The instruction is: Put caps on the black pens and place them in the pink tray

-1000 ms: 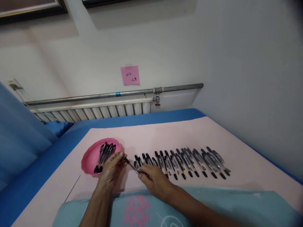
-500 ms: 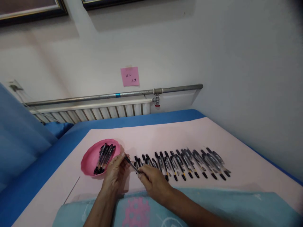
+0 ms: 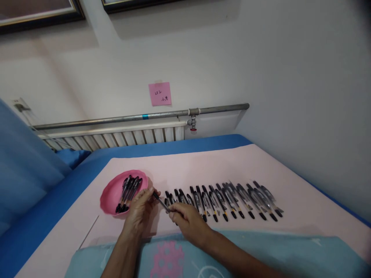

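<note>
Between my hands is a black pen (image 3: pixel 161 201), tilted above the pink sheet. My left hand (image 3: pixel 142 206), beside the pink bowl's right edge, pinches its upper end. The fingers of my right hand (image 3: pixel 187 220) close around its lower end and hide the tip. Inside the pink bowl (image 3: pixel 108 197) lies a bundle of several black pens (image 3: pixel 129 193). To the right stretches a row of pen parts (image 3: pixel 228 199), with clear barrels, black caps and some yellowish bands; my right hand covers part of its near left end.
A pink sheet (image 3: pixel 185 166) covers the blue surface (image 3: pixel 171 146). A thin white stick (image 3: pixel 88 232) lies at the left. Light-blue patterned cloth (image 3: pixel 255 251) spans the near edge. Behind are a radiator (image 3: pixel 130 137), a metal pipe (image 3: pixel 116 119) and a wall on the right.
Almost nothing differs. Both hands keep the same hold on the pen, and the whole view has shifted very slightly.
</note>
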Motion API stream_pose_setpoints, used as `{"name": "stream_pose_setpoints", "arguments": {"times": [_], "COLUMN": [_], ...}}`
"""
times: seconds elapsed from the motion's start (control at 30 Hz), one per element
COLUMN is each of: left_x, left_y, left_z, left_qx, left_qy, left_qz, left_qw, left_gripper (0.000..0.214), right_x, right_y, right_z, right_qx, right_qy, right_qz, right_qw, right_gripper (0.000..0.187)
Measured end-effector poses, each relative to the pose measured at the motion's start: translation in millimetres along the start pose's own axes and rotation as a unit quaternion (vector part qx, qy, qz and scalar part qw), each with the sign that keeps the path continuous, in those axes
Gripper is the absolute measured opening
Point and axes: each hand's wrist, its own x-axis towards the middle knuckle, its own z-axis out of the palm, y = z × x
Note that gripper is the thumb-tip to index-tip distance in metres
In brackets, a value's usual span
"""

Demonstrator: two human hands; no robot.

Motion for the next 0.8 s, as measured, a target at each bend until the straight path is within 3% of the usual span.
{"name": "stream_pose_setpoints", "arguments": {"times": [0.17,0.3,0.5,0.63,0.8], "left_x": [0.0,0.2,-1.7,-1.8,-0.6], "left_y": [2.9,1.2,4.3,1.7,3.2], "left_z": [-0.2,-0.3,0.1,1.7,-0.9], "left_qx": [0.001,-0.003,-0.009,0.004,-0.006], "left_qy": [-0.015,0.014,-0.042,-0.021,-0.027], "left_qz": [-0.06,-0.028,-0.049,-0.04,-0.02], "left_qw": [0.998,0.999,0.998,0.999,0.999], "left_gripper": [0.021,0.013,0.017,0.02,0.013], "right_x": [0.5,-1.1,1.0,0.7,2.8], "right_y": [1.1,0.0,-1.0,0.5,-0.1], "right_z": [-0.3,0.3,0.6,0.4,-1.4], "right_qx": [-0.015,-0.045,0.004,-0.007,0.069], "right_qy": [0.009,0.012,0.004,0.014,-0.02], "right_qz": [-0.011,-0.023,-0.009,-0.023,0.043], "right_qw": [1.0,0.999,1.0,1.0,0.996], "right_gripper": [0.015,0.014,0.015,0.014,0.015]}}
